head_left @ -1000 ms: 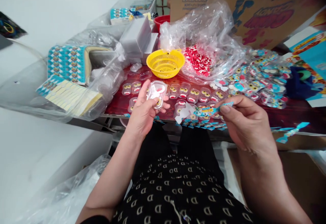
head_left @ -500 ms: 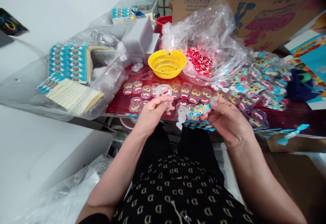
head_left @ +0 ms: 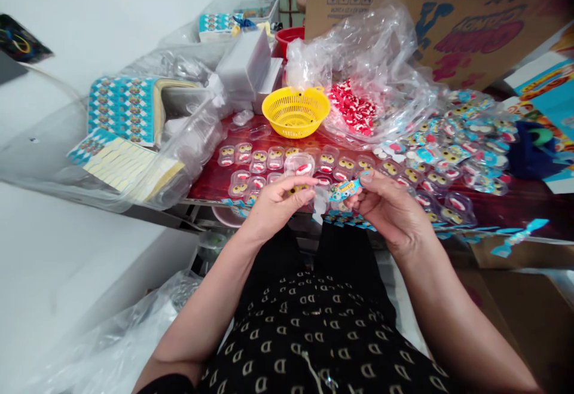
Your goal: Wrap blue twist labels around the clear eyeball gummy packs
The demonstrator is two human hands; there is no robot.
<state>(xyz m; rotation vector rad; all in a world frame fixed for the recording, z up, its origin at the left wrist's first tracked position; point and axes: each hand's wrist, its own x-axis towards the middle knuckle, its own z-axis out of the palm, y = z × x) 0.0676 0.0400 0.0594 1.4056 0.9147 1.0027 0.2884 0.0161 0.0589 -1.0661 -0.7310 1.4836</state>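
My left hand [head_left: 278, 204] is closed, its thumb and fingers around a small clear plastic candy container [head_left: 299, 165] with a red-and-white piece inside. The fingers hide part of that container. Close beside it, my right hand [head_left: 389, 205] pinches a blue printed sticker label [head_left: 344, 190] between thumb and fingers. A pale tail of the label hangs toward the left hand's fingertips. Below and around both hands, rows of similar clear containers [head_left: 345, 167] with yellow eye-like and red pieces lie on the dark red table [head_left: 204, 185].
Behind the rows stand a yellow basket [head_left: 296, 113] and an open plastic bag [head_left: 376, 41] of red-and-white candies [head_left: 352, 107]. Labelled packs [head_left: 466, 125] are heaped at right. Sticker sheets [head_left: 121, 110] rest on a clear bin at left. Loose blue labels [head_left: 520, 237] hang along the table's front edge.
My left hand has moved right with the container, and my right hand has come slightly left with the label. The two hands are now closer together.
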